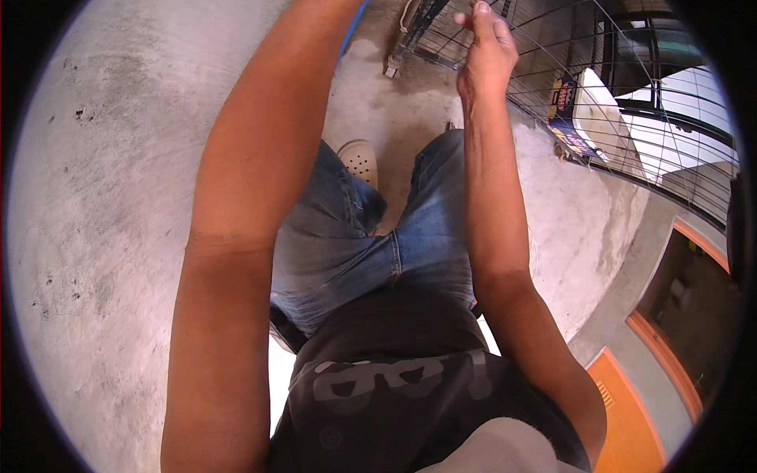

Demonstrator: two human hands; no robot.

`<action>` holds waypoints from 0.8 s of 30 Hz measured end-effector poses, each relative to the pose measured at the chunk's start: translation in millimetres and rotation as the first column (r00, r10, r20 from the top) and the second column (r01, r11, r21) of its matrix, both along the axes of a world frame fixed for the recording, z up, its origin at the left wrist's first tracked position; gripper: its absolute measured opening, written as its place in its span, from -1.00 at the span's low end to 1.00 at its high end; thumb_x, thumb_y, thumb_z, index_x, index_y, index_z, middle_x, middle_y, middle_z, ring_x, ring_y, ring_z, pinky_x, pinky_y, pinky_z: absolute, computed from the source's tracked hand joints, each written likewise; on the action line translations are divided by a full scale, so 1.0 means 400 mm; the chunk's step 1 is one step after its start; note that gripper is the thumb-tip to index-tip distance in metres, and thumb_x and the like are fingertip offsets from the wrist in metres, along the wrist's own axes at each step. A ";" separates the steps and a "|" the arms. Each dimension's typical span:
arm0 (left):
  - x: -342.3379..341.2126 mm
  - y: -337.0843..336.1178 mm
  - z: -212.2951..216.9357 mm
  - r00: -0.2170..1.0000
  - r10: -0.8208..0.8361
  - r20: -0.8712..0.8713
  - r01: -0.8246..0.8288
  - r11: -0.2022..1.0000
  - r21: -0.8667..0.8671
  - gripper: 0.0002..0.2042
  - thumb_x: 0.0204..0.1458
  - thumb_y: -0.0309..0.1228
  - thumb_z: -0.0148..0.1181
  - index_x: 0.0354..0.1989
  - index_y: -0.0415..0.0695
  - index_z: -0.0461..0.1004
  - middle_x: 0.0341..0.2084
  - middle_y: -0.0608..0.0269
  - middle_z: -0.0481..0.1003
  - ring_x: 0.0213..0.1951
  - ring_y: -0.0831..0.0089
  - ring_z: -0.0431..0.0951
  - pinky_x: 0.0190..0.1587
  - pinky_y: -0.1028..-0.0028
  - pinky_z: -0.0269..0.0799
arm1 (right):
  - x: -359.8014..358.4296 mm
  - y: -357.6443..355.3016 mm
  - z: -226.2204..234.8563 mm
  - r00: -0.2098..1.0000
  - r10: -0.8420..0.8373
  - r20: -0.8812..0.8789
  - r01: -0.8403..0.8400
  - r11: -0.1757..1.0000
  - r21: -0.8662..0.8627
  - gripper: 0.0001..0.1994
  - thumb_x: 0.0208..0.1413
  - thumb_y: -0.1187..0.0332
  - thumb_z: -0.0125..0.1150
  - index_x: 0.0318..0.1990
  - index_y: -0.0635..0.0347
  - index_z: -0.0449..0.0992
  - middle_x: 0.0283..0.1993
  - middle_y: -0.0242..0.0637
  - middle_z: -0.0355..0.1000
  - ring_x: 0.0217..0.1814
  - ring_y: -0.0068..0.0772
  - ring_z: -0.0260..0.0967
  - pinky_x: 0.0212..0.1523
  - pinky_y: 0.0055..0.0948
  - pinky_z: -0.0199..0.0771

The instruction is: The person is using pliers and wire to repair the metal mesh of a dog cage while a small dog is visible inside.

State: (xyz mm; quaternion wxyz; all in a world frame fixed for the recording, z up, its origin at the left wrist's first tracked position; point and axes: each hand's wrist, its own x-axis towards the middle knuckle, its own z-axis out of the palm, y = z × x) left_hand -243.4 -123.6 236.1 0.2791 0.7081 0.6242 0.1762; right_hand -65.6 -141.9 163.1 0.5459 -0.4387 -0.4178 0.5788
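My right hand (pixel 489 51) is raised at the top of the head view, beside a black wire cage (pixel 536 47). Its fingers are curled in with the thumb against them; whatever they may hold is too small or hidden to make out. I cannot tell whether the hand touches the cage wires. My left forearm (pixel 264 134) stretches up past the top edge, so the left hand itself lies outside the picture. A thin strip of something blue (pixel 352 31) shows along that forearm's inner side near the top.
Rough grey concrete floor (pixel 102 197) spreads to the left. A beige clog (pixel 360 162) is on my foot. Near the cage's lower edge lean a white panel (pixel 603 110) and a dark blue patterned item (pixel 564 106). Orange-edged openings (pixel 666 355) line the lower right.
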 end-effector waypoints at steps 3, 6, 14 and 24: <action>-0.001 -0.016 0.010 0.984 0.009 0.178 0.002 0.998 -0.056 -0.78 -0.03 -0.37 0.22 -0.27 -0.26 0.58 -0.37 -0.10 0.59 -0.29 0.15 0.59 -0.17 0.26 0.44 | -0.008 -0.004 -0.025 0.988 -0.014 -0.154 0.004 0.998 -0.065 -0.74 0.23 0.24 0.17 -0.09 0.25 0.51 -0.37 -0.46 0.42 -0.31 -0.61 0.27 -0.15 -0.60 0.22; 0.012 -0.038 0.033 0.991 0.063 0.120 -0.061 0.998 -0.025 -0.78 -0.01 -0.38 0.21 -0.27 -0.27 0.58 -0.38 -0.09 0.59 -0.30 0.19 0.59 -0.18 0.26 0.43 | 0.003 -0.012 -0.030 0.979 0.085 -0.183 -0.092 0.995 -0.031 -0.74 0.25 0.26 0.15 -0.06 0.25 0.49 -0.38 -0.45 0.41 -0.33 -0.62 0.26 -0.16 -0.61 0.20; 0.002 -0.024 0.004 0.994 0.054 0.091 -0.050 0.998 -0.040 -0.77 0.00 -0.34 0.22 -0.30 -0.28 0.57 -0.40 -0.12 0.58 -0.31 0.17 0.58 -0.18 0.25 0.43 | 0.022 0.001 0.001 0.979 0.111 0.173 -0.119 0.992 0.036 -0.73 0.27 0.22 0.12 -0.15 0.27 0.56 -0.52 -0.49 0.39 -0.48 -0.70 0.22 -0.40 -0.66 0.21; 0.015 -0.011 0.036 0.996 0.081 0.041 -0.075 0.990 -0.123 -0.69 -0.06 -0.31 0.26 -0.26 -0.34 0.55 -0.40 -0.13 0.58 -0.30 0.16 0.58 -0.19 0.25 0.45 | 0.077 0.032 0.013 0.961 0.195 0.194 -0.211 0.975 0.068 -0.74 0.25 0.27 0.13 -0.11 0.31 0.57 -0.44 -0.35 0.51 -0.38 -0.60 0.41 -0.27 -0.58 0.40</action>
